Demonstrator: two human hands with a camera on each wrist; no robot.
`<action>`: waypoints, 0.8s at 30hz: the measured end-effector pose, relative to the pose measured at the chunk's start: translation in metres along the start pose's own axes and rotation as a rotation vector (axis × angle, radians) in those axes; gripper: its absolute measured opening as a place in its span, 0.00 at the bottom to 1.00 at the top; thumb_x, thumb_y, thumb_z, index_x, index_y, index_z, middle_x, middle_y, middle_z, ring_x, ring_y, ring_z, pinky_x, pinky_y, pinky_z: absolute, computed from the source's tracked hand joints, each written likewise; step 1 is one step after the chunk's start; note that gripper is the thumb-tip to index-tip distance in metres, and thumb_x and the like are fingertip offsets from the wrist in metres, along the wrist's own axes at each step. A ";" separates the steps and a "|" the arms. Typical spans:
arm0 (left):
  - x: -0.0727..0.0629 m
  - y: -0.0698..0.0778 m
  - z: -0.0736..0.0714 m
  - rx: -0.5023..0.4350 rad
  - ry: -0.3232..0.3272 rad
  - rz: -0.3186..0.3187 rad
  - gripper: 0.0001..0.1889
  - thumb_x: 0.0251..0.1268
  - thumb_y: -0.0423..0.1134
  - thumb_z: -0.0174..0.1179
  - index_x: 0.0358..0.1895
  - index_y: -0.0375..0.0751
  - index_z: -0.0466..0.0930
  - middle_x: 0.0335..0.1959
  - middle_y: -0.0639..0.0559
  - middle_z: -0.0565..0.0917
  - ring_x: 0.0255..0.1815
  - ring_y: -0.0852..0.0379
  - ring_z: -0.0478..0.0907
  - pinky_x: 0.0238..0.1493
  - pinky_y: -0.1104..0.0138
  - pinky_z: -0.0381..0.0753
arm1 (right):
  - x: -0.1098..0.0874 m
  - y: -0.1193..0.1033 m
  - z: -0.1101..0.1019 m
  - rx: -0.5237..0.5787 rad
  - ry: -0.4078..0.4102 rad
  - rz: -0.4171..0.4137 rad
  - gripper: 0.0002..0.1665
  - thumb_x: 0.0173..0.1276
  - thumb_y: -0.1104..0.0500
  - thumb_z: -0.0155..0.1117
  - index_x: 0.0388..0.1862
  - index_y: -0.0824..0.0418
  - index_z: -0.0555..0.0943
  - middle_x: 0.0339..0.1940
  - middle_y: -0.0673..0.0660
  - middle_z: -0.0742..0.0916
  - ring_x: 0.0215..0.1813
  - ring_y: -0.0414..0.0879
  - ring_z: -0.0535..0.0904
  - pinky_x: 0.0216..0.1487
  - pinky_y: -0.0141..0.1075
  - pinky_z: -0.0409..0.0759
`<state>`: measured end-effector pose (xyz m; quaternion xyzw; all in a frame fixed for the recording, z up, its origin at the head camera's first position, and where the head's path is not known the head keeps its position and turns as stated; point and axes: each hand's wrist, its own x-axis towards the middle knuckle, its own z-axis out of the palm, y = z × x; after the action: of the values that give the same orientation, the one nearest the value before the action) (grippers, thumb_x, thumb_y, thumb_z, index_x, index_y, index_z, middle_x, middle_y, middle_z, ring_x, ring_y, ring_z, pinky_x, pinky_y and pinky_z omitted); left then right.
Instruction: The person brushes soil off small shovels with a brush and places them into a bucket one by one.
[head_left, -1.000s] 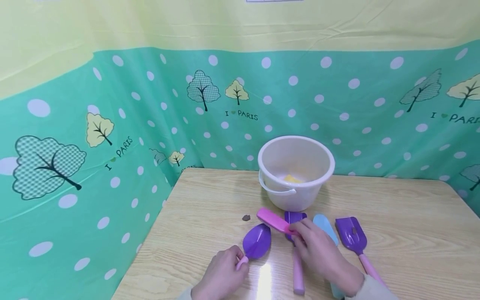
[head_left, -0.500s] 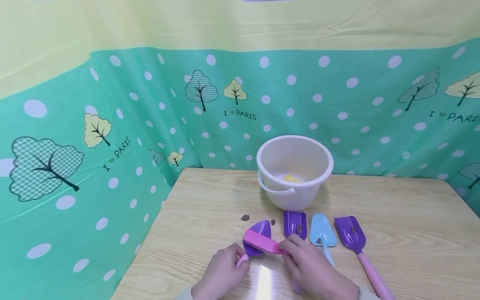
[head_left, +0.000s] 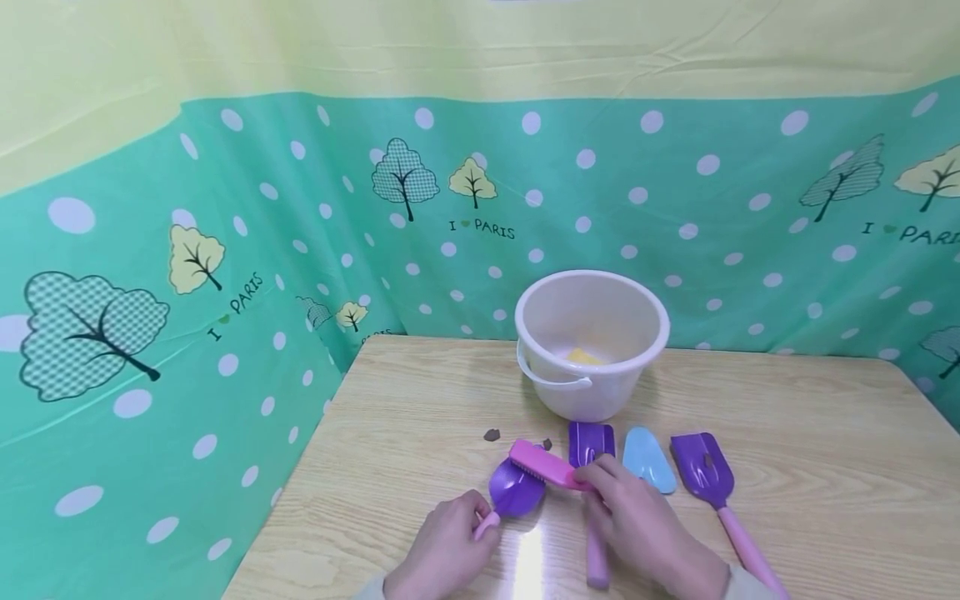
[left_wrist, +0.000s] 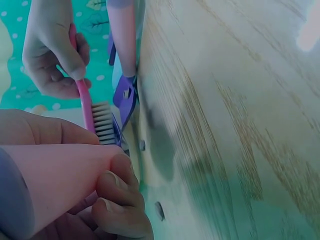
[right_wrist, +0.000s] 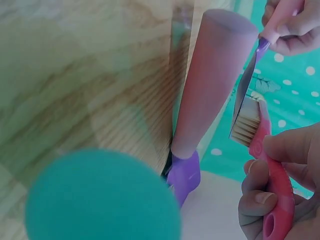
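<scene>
My left hand (head_left: pixel 446 537) grips the pink handle of a purple toy shovel (head_left: pixel 517 498), its rounded blade held above the table. In my right hand (head_left: pixel 641 517) is a pink brush (head_left: pixel 542 463), held by its handle (right_wrist: pixel 281 190). The brush head lies across the blade's far right part in the head view. In the right wrist view the pale bristles (right_wrist: pixel 246 129) meet the blade's face. One dark crumb-like piece (head_left: pixel 492 434) lies beyond the blade, and another small piece (head_left: pixel 547 444) sits close to the brush.
A white bucket (head_left: pixel 592 392) with something yellow inside stands behind. Right of the brush lie a purple shovel (head_left: pixel 591 437), a light blue shovel (head_left: pixel 647 458) and another purple shovel (head_left: pixel 703 475) bearing a dark piece. A patterned curtain (head_left: pixel 465 275) borders the table.
The brush moved left and nearer over the shovel's blade, then back up and right to its far part. The left hand and its shovel have barely moved.
</scene>
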<state>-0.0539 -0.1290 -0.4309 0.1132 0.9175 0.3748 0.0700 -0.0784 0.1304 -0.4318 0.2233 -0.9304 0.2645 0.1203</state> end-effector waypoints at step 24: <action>-0.001 0.002 0.002 -0.085 -0.026 -0.044 0.04 0.59 0.40 0.59 0.31 0.46 0.75 0.16 0.61 0.73 0.15 0.66 0.68 0.16 0.71 0.69 | 0.001 0.014 -0.016 -0.027 0.139 0.020 0.18 0.53 0.68 0.72 0.42 0.54 0.83 0.35 0.44 0.79 0.35 0.35 0.75 0.33 0.29 0.78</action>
<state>-0.0518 -0.1267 -0.4314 0.0948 0.9019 0.4106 0.0949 -0.0846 0.1494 -0.4240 0.1932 -0.9255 0.2681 0.1851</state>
